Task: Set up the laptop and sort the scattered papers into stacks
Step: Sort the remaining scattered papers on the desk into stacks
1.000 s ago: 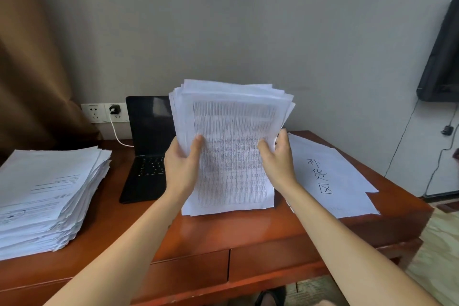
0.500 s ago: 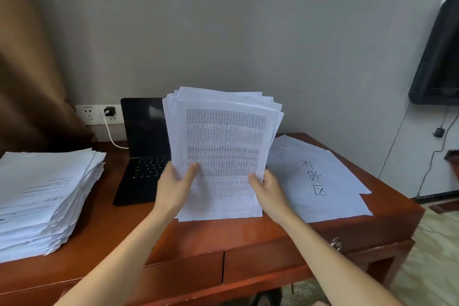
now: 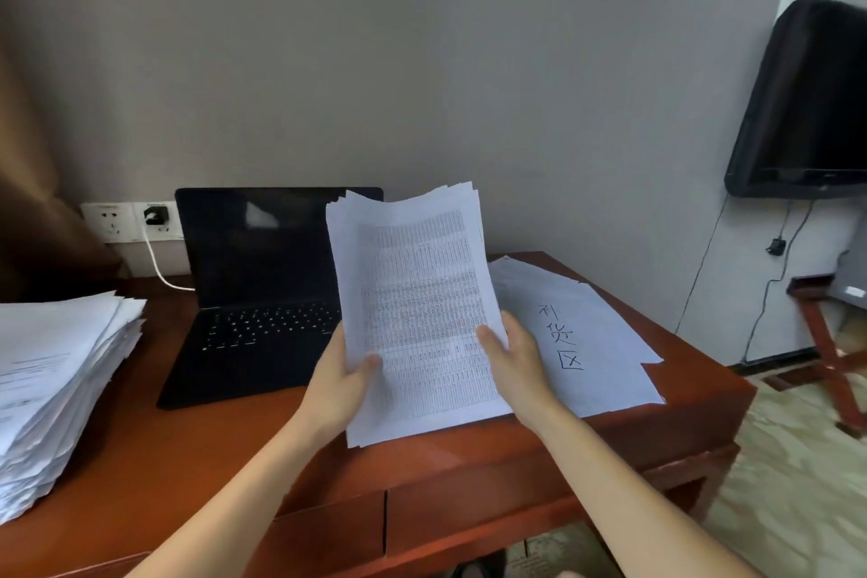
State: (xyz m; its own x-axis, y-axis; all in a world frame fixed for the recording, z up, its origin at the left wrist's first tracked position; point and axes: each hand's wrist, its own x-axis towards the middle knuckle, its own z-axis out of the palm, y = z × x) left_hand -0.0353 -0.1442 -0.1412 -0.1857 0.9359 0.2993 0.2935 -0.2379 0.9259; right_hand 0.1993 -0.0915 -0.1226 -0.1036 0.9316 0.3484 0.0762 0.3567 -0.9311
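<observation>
Our left hand (image 3: 338, 385) has its fingers grasping the lower left edge of a sheaf (image 3: 417, 310) of printed tables, thumb on the front. Our right hand (image 3: 516, 361) grasps the lower right edge the same way. The sheaf stands upright over the surface (image 3: 187, 460); we cannot tell whether its bottom edge touches the wood.

Its top edges are fanned and uneven, so we judge a slack grip could let sheets slide out. A swing to the left could knock the open laptop (image 3: 262, 296) just behind.

On the surface, left to right: a tall stack (image 3: 56, 390), the dark laptop with its cable (image 3: 164, 277) running to a wall socket (image 3: 112, 223), then flat sheets (image 3: 586, 343) marked by hand. A curtain (image 3: 28, 202) hangs far left and a dark TV (image 3: 807, 108) is mounted far right.
</observation>
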